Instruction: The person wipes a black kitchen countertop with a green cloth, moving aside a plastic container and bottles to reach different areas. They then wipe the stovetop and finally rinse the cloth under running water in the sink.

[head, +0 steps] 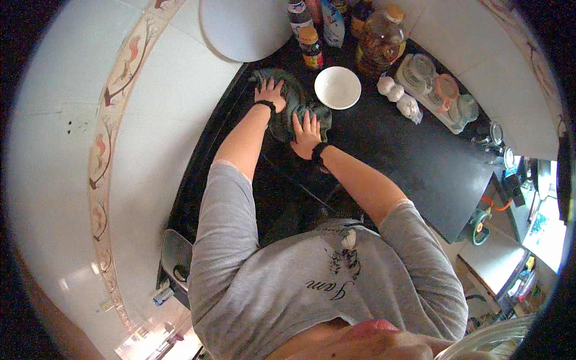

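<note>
A crumpled dark green-grey cloth (pixel 294 96) lies on the black tabletop (pixel 405 144). My left hand (pixel 271 95) rests palm down on its far left part, fingers spread. My right hand (pixel 308 137) presses flat on the near right part, fingers also apart. Neither hand grips the cloth, and each wrist has a dark band. Just right of the cloth stands a white bowl (pixel 337 87) with nothing visible in it. A small dark bottle with an orange-yellow cap (pixel 310 54) is behind the bowl.
At the back are a large plastic jug (pixel 382 42), other bottles and a round white board (pixel 245 29) against the tiled wall. Garlic bulbs (pixel 397 93) lie beside a seasoning box set (pixel 436 92). Glass jars (pixel 497 144) stand at right; a chair (pixel 176 256) is at lower left.
</note>
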The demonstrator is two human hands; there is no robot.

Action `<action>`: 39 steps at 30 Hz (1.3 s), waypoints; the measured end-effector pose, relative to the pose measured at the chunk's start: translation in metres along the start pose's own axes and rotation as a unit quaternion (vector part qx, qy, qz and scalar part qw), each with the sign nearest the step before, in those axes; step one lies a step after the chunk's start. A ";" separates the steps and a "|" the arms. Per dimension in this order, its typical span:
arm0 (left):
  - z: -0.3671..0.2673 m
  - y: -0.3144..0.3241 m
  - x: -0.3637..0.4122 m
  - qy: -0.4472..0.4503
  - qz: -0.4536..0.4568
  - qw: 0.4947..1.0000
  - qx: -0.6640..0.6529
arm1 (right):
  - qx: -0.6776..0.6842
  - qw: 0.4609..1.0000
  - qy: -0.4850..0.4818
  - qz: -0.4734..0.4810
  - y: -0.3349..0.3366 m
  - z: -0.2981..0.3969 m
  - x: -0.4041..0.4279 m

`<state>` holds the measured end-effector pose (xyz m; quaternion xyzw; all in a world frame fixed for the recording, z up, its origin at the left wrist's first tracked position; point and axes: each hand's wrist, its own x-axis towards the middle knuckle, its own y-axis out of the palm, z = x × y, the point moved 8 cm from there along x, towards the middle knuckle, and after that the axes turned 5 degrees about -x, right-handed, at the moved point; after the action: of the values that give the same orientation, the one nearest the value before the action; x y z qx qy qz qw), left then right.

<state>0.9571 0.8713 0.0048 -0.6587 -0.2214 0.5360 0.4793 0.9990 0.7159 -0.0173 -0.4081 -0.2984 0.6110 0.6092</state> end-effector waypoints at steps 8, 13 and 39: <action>0.023 0.029 0.099 0.047 0.036 0.997 0.056 | -0.004 1.000 0.020 -0.002 -0.004 0.009 0.026; 0.019 0.024 0.086 0.021 0.014 1.000 0.015 | -0.081 0.995 -0.057 0.017 -0.016 0.002 0.008; -0.045 0.038 -0.044 0.093 0.039 0.995 0.020 | 0.085 0.956 -0.034 -0.277 -0.241 -0.046 0.041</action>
<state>0.9756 0.8011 -0.0082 -0.7043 -0.1395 0.4948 0.4895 1.1628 0.7690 0.1626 -0.2351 -0.3675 0.4545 0.7766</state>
